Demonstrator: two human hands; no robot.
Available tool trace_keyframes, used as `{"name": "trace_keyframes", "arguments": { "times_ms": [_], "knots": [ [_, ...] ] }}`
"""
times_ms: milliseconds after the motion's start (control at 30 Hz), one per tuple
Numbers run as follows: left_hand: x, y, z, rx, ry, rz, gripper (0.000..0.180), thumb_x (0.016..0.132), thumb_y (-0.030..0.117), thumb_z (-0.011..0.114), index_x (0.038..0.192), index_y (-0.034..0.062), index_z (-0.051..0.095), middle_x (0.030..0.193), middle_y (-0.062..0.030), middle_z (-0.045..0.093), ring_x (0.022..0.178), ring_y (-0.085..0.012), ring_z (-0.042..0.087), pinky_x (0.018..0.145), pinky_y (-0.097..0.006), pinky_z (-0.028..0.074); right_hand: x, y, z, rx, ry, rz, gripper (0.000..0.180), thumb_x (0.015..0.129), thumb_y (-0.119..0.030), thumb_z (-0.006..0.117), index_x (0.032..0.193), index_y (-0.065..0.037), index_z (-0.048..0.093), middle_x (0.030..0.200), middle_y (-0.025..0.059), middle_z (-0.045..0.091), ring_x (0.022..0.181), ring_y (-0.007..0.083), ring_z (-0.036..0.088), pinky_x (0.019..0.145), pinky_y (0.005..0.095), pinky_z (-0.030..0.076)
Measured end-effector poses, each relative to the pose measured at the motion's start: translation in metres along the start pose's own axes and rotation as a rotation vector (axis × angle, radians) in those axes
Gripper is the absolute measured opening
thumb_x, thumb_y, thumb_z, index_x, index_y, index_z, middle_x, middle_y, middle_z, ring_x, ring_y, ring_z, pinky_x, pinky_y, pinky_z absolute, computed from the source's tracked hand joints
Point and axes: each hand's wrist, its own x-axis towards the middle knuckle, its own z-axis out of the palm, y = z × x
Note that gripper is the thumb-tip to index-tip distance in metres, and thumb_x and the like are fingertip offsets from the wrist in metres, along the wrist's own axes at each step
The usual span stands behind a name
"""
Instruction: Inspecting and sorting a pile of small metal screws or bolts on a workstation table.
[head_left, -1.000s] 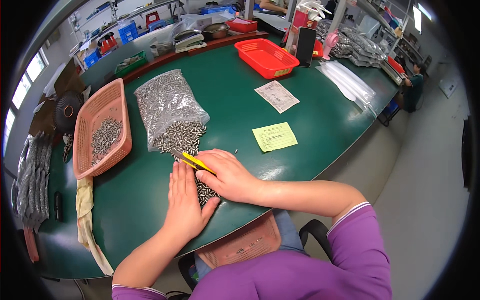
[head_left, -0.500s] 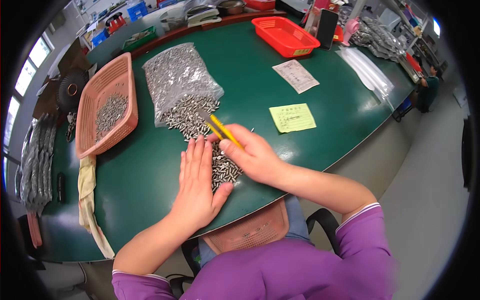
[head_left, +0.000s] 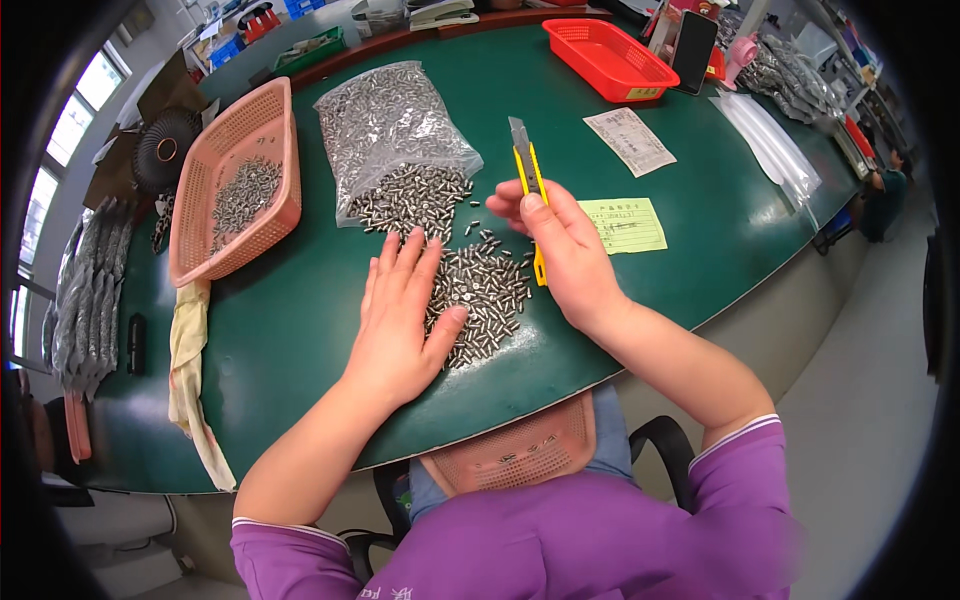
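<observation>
Your left hand (head_left: 400,320) is flat and open, thumb spread over the left side of the metal pin pile (head_left: 480,300); your right hand (head_left: 568,245), just right of it, curls round the yellow knife (head_left: 528,165). Bare green tabletop (head_left: 270,340) opens leftward; beyond the pins lie the clear bag (head_left: 385,115), then the red tray (head_left: 605,65).

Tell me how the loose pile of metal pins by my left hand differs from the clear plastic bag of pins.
The loose pile of metal pins lies spread on the green table, while the clear plastic bag encloses most of its pins. The pile covers less area than the bag. The pile sits nearer the table's front edge, beside your left hand; the bag lies farther back. Both contain small silvery pins.
</observation>
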Motion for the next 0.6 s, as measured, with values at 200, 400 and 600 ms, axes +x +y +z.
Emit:
{"name": "trace_keyframes", "arguments": {
  "times_ms": [200,400,600],
  "knots": [
    [0.0,0.008,-0.006,0.141,-0.191,0.138,0.067,0.1,0.032,0.051,0.16,0.0067,0.033,0.168,-0.0164,0.025,0.157,-0.0395,0.015,0.126,-0.058,0.007,0.021,0.015,-0.018,-0.203,0.032,-0.011,0.034,0.109,-0.029,0.052,0.126,-0.002,0.063,0.114,0.0061,0.068,0.107,0.0149,0.061,0.096,0.0297,0.047],
    [-0.001,0.001,0.002,0.165,-0.083,0.119,0.07,0.101,0.036,0.053,0.154,-0.006,0.036,0.165,-0.0247,0.027,0.156,-0.0415,0.016,0.125,-0.06,0.009,0.009,0.016,0.011,-0.271,-0.17,-0.12,0.031,0.106,-0.025,0.055,0.126,-0.003,0.061,0.11,0.0158,0.069,0.105,0.0269,0.067,0.092,0.0389,0.051],
    [-0.003,-0.007,0.008,0.188,0.024,0.002,0.069,0.099,0.027,0.053,0.153,-0.0112,0.032,0.162,-0.0319,0.027,0.155,-0.0474,0.016,0.126,-0.057,0.011,0.006,0.007,0.013,-0.705,-0.397,-0.153,0.04,0.105,-0.026,0.056,0.137,-0.002,0.055,0.125,0.0192,0.065,0.122,0.0388,0.061,0.116,0.0498,0.039]
  ]
}}
